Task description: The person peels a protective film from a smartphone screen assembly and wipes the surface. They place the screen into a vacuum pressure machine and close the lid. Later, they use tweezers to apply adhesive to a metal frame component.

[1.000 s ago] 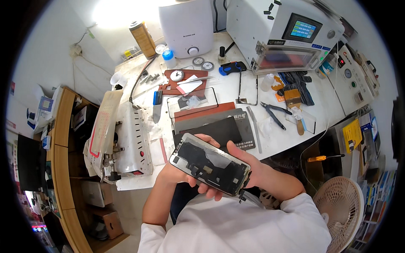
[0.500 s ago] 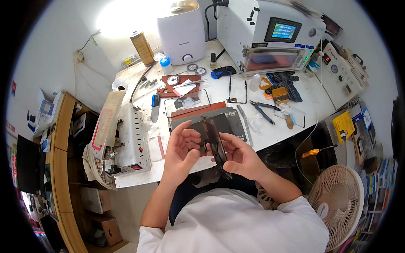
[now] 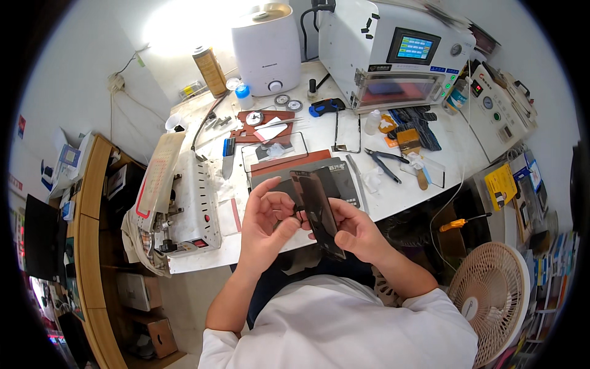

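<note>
Over the front edge of the workbench, my right hand (image 3: 353,232) grips a slim, dark, glossy phone screen (image 3: 318,212) by its right side, with the thumb on its lower right part. The screen is tilted and its face reflects light. At its left edge my left hand (image 3: 268,215) has curled fingers, the thumb drawn in toward them. A small dark strip (image 3: 298,210) shows between those fingertips and the screen; whether it is pinched is hard to see. Beneath the hands lies a dark grey mat (image 3: 335,178), partly covered by them.
Pliers (image 3: 383,165), a blue-handled scraper (image 3: 228,158) and a blue cutter (image 3: 326,107) lie on the white bench (image 3: 424,184). A white machine with a display (image 3: 393,67) and a humidifier (image 3: 265,58) stand behind. A metal box device (image 3: 192,206) sits left, a fan (image 3: 495,301) right.
The phone screen has turned from nearly edge-on to show more of its broad face. My left fingers have come closer to its left edge, and my right hand has shifted slightly right.
</note>
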Tool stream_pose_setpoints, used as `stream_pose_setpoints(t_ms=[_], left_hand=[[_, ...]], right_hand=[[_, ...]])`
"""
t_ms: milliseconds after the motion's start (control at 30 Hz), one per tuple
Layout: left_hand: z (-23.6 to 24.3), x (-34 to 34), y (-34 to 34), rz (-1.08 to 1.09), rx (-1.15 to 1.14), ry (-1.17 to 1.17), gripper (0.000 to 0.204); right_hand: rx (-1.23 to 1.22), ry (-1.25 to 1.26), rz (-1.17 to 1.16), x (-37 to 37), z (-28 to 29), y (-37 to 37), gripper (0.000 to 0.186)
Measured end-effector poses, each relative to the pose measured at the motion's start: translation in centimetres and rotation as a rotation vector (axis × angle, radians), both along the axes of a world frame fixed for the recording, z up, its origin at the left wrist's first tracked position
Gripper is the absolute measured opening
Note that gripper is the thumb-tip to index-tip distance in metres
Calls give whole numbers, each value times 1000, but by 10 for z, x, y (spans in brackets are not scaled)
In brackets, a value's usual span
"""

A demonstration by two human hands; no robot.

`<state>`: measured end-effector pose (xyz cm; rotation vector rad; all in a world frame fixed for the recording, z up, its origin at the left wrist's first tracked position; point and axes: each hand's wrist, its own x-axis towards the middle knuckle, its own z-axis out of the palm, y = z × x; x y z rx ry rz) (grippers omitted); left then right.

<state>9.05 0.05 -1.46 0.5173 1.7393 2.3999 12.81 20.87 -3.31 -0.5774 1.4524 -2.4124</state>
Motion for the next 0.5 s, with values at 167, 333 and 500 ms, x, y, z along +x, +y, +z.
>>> stream_pose_setpoints(t_ms=[167,333,500], left_hand=[[-1,2,4,78,-114,61,63],[9,4,2,82,-22,-124,56],[7,1,-2,-75,171,-301,52]], right_hand=[[21,-2,-7,-1,4,-2,80],[-115,-175,96,-3,4,2,82],[-299,-225,207,-3,-4,4,83]])
